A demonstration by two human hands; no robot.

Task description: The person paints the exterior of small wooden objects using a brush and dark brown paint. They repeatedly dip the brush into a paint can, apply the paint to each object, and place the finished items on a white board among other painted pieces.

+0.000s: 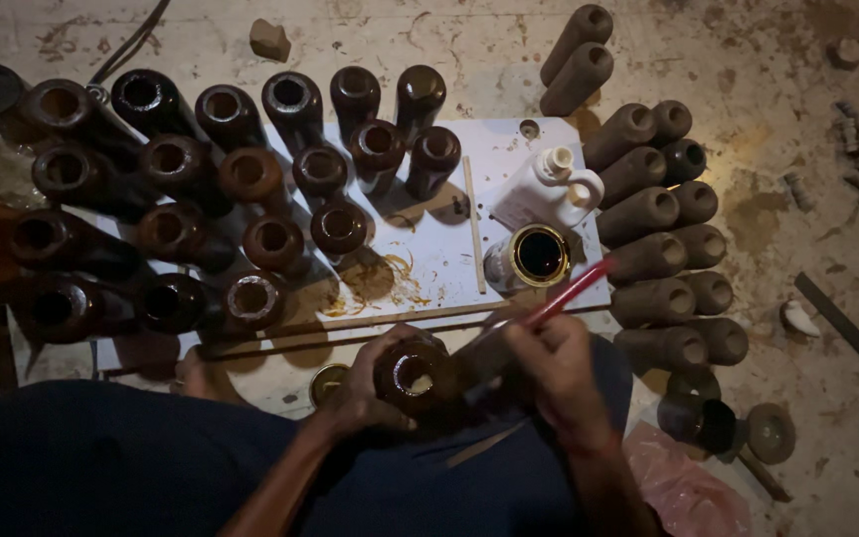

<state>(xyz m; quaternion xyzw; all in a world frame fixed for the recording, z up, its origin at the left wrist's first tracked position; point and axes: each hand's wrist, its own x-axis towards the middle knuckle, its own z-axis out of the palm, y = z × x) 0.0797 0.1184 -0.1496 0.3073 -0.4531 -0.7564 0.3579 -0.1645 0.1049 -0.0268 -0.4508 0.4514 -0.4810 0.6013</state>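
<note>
My left hand (360,393) grips a glossy brown cylinder (412,376), right hand (554,363) clasps a red-handled brush (571,292) (bristles hidden in shadow)

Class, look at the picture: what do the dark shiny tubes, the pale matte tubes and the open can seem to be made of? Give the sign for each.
Dark shiny tubes: probably clay or wood under wet brown varnish; they glint. Pale matte tubes: likely bare clay or wood; dull, dusty surface, no shine. Open can: metal, judging by its bright gold rim.
</note>
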